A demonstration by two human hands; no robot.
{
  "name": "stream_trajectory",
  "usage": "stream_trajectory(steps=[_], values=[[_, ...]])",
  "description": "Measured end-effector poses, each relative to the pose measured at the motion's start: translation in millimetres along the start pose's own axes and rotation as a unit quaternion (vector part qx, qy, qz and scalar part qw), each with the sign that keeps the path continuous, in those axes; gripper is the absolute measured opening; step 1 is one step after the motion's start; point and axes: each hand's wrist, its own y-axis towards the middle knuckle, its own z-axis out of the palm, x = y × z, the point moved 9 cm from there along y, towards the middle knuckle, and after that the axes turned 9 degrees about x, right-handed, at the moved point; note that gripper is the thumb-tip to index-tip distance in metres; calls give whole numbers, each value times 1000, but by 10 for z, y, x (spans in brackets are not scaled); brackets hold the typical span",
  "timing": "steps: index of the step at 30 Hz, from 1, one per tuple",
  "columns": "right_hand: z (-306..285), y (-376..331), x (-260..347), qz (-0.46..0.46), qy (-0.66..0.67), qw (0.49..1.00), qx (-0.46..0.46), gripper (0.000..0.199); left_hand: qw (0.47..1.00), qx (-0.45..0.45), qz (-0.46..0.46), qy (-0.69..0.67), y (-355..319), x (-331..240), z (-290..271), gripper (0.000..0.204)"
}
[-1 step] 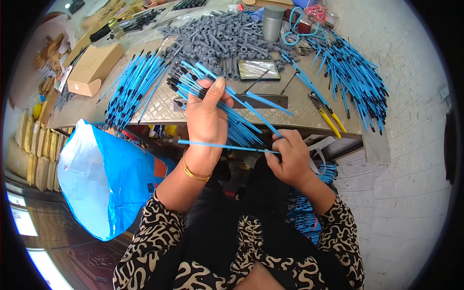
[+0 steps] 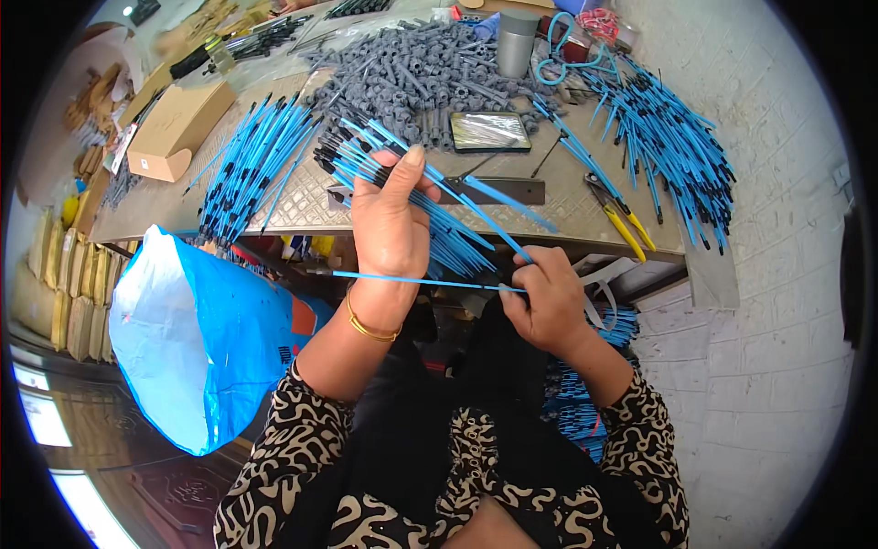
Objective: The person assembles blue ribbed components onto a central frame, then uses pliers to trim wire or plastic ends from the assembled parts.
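Observation:
My left hand (image 2: 389, 215) is closed around a bundle of thin blue rods (image 2: 453, 242) with black ends, thumb uppermost. The bundle slants from the table's near edge down toward my lap. My right hand (image 2: 551, 300) is closed on a thin blue rod (image 2: 412, 280), pinched at its right end and lying level across my left wrist. A second blue rod (image 2: 489, 224) slants from my left hand down to my right fingers. Another short blue piece (image 2: 512, 203) sticks out right of the bundle, blurred.
On the table lie a heap of grey plastic parts (image 2: 412, 78), piles of blue rods (image 2: 251, 169) on both sides, yellow-handled pliers (image 2: 626, 229), a black-edged flat case (image 2: 491, 133), a grey cup (image 2: 518, 44) and a cardboard box (image 2: 178, 128). A blue bag (image 2: 233, 339) stands left.
The level rod has tilted slightly, and a blurred dark tip now shows at its left end. The short piece right of the bundle has shifted a little. Both hands stay nearly in place.

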Motion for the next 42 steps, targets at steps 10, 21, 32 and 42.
stream_trajectory(steps=[10,21,32,42], values=[[63,-308,-821,185,252,950,-8,23,989,37,95,106,-19,138,70,19],[-852,-62,-2887,302,-173,935,71,29,959,206,-180,-73,-356,374,739,18],[-751,-16,-2452,374,210,903,-28,16,962,115,-243,37,-383,294,366,20],[185,-104,-467,115,179,977,27,15,997,4,-45,61,-127,114,-38,15]])
